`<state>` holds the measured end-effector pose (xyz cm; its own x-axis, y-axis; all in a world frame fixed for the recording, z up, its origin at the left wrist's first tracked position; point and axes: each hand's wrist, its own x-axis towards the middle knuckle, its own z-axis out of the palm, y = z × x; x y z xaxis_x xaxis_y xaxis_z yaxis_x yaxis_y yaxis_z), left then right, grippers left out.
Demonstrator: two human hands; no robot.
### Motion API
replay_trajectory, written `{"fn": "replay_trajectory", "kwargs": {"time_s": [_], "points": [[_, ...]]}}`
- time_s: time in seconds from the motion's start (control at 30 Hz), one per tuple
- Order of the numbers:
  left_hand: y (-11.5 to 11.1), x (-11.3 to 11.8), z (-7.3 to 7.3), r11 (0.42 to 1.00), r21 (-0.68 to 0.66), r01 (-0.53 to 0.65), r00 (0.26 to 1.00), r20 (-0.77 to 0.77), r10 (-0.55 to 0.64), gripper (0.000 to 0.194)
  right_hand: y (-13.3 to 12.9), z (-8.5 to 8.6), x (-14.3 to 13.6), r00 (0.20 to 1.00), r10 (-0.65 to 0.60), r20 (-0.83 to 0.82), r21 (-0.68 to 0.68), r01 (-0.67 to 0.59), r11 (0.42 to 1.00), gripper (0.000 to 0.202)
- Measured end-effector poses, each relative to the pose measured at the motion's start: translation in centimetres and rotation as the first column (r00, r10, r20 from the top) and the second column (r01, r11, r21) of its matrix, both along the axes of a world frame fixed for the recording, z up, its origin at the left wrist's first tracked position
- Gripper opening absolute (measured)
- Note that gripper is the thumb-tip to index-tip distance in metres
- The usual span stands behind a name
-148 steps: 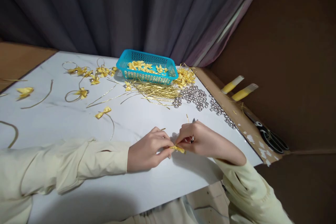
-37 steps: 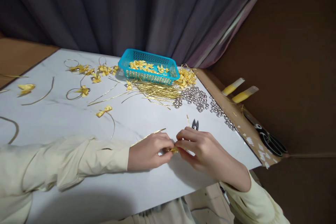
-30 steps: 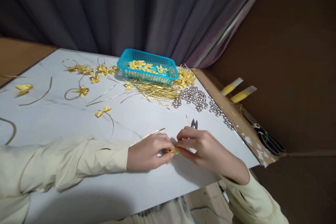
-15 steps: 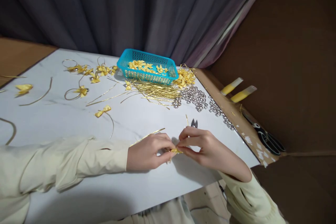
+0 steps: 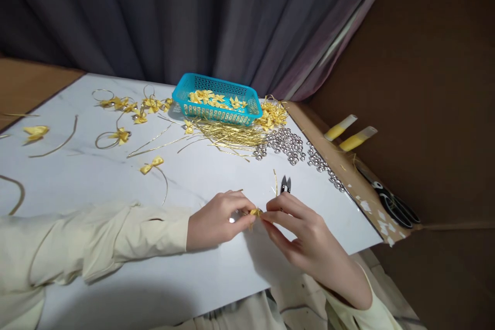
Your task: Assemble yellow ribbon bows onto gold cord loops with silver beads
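Observation:
Near the front of the white table, my left hand (image 5: 218,219) pinches a small yellow ribbon bow (image 5: 255,212) between thumb and forefinger. My right hand (image 5: 305,229) meets it from the right, its thumb and forefinger closed at the bow's edge; what they grip there is too small to make out. Small black-handled snips (image 5: 286,184) lie just beyond my right hand, blades pointing away, with a short gold cord (image 5: 276,181) beside them. Another yellow bow (image 5: 151,165) with a cord tail rests further left on the table.
A blue basket (image 5: 216,112) holds yellow bows at the back. Before it lie gold cords (image 5: 232,134) and silver rings (image 5: 286,143). Finished-looking looped bows (image 5: 120,135) are at left. Black scissors (image 5: 394,206) and two yellow tubes (image 5: 359,138) lie on the right.
Both hands and the bow have shifted slightly away from the front edge. My right hand has turned, its wrist now lower, and more of the snips shows.

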<state>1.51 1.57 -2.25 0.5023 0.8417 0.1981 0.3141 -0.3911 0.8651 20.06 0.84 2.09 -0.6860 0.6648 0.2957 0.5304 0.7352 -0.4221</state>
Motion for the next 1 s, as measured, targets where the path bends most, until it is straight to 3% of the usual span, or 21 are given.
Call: {"fn": "replay_trajectory", "kwargs": {"time_s": [0.17,0.47,0.7,0.87,1.0], "points": [[0.0,0.0,0.3,1.0,-0.014,-0.006,1.0,-0.008,0.006,0.016,-0.6,-0.6,0.1,0.993,-0.083,-0.082,-0.075,0.077,0.994,0.016],[0.1,0.0,0.2,0.997,-0.051,-0.06,0.998,0.008,0.061,0.016,-1.4,-0.7,-0.2,0.976,-0.182,-0.119,-0.005,0.183,0.983,0.016],[0.1,0.1,0.2,0.996,-0.044,-0.079,0.997,0.014,0.08,0.017,-1.3,-0.8,-0.3,0.949,-0.267,-0.168,-0.198,0.233,0.952,0.011],[0.1,0.0,0.2,0.995,-0.032,-0.091,0.996,0.006,0.091,0.016,-0.8,-1.2,-0.4,0.901,-0.383,-0.204,-0.396,0.282,0.874,0.009],[0.1,0.0,0.2,0.995,-0.012,-0.096,0.995,0.007,0.097,0.016,-0.5,-1.6,-0.1,0.827,-0.516,-0.224,-0.6,0.3,0.741,0.011]]}}
